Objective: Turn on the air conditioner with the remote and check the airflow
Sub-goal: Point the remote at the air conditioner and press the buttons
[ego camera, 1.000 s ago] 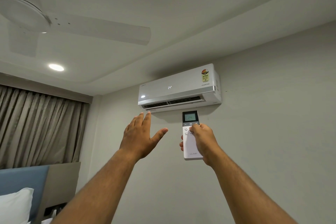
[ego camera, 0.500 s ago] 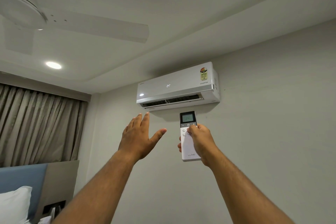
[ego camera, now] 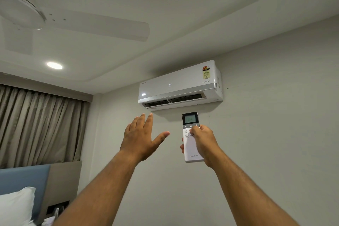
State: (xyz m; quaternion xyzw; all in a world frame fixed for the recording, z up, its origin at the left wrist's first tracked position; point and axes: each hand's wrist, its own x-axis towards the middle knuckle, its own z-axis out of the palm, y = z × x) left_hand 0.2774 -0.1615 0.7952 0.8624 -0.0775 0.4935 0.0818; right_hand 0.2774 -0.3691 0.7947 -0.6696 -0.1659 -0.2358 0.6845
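- Overhead at far left, a white ceiling fan [ego camera: 73, 22] stretches one blade across the ceiling, a round recessed light [ego camera: 54, 65] glowing below it.
- Brown curtains [ego camera: 40, 126] hang along the left wall above a blue headboard [ego camera: 23, 180] and a white pillow [ego camera: 15, 207].
- Raised toward the unit, the person's left hand [ego camera: 141, 139] is spread flat, fingers straight and close together, thumb splayed to the right; it holds nothing and touches nothing, its fingertips just under the left end of the outlet.
- High on the grey wall, the white air conditioner [ego camera: 179, 86] shows "24" on its front panel, its lower flap open over dark vents; a coloured rating sticker sits at its upper right corner.
- Directly beneath the unit, the white remote [ego camera: 190, 135] stands upright, its small screen lit and facing the viewer, a brand name printed near its base.
- Wrapped round the remote's lower half, the right hand [ego camera: 203, 143] grips it from the right, thumb pressed on the buttons just below the power key, fingertips showing at the left edge.
- Compared with half a second earlier, both hands keep the same pose and places relative to the unit; the flat left palm has not closed, and the thumb remains on the keypad. Only the view has drifted slightly.
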